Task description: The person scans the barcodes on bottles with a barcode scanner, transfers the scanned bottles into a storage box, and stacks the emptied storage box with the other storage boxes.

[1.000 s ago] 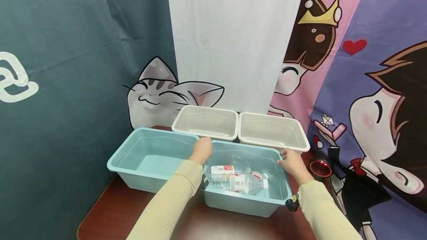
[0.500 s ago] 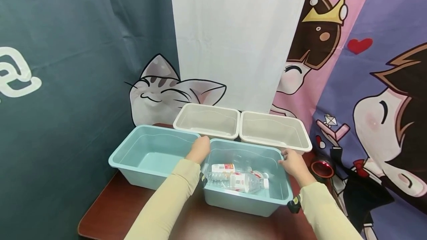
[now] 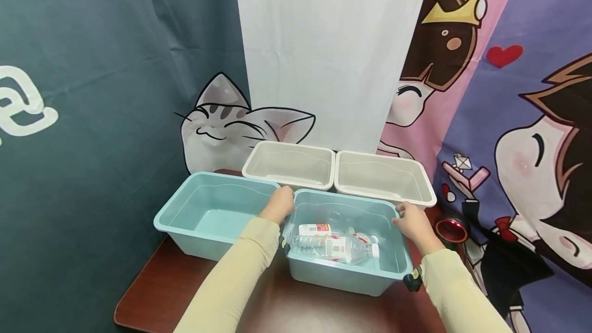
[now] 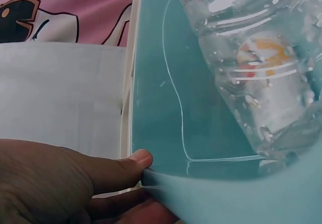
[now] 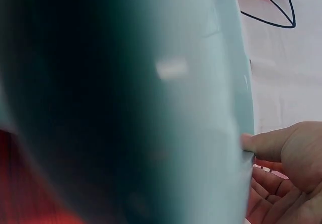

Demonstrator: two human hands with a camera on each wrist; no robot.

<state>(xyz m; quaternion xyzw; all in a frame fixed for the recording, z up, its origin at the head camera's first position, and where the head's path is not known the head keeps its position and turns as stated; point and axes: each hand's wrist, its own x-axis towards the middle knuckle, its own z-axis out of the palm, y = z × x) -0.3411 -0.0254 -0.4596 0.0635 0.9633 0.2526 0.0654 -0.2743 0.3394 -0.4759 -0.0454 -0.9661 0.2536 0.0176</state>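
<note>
A light blue plastic bin [image 3: 339, 277] stands on the table with clear plastic bottles [image 3: 342, 248] lying inside. At its back left corner my left hand [image 3: 279, 204] grips the rim; the left wrist view shows the thumb on top and fingers curled underneath. My right hand [image 3: 414, 224] holds the back right corner. In the right wrist view that thumb [image 5: 261, 144] presses the rim while the fingers curl below it. The bottles carry white labels with red print, and one white cap [image 3: 375, 251] shows.
Left of the held bin is a second light blue bin [image 3: 215, 243], without contents. Two cream bins [image 3: 291, 166] stand in a row behind. A reddish-brown table [image 3: 152, 292] lies beneath. Printed cloth [image 3: 333, 66] hangs behind, and a dark round object [image 3: 450, 229] sits at right.
The head view has shifted a little, so everything appears slightly higher and further right. Both hands keep their grip on the bin's back corners.
</note>
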